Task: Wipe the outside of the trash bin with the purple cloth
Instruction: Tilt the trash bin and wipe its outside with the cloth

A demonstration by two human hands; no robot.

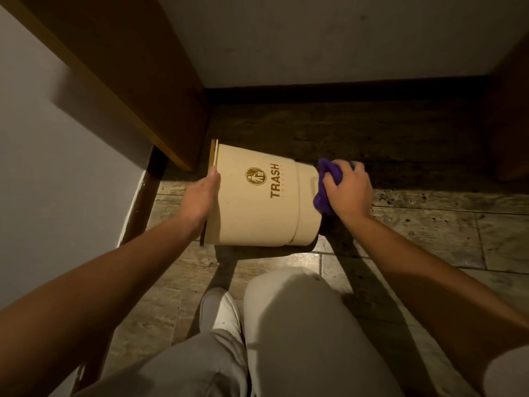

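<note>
A cream trash bin (257, 213) with gold "TRASH" lettering lies tipped on its side above the floor, its open top to the left and its base to the right. My left hand (200, 196) grips the bin's rim at the left. My right hand (347, 193) presses a bunched purple cloth (326, 181) against the bin's bottom end at the right. Part of the cloth is hidden under my fingers.
A wooden cabinet or desk (128, 81) overhangs at the upper left, its edge close to the bin's rim. A white wall (315, 38) with a dark baseboard runs behind. My knees and a white shoe (220, 310) are on the wood-look tile floor (429, 233) below the bin.
</note>
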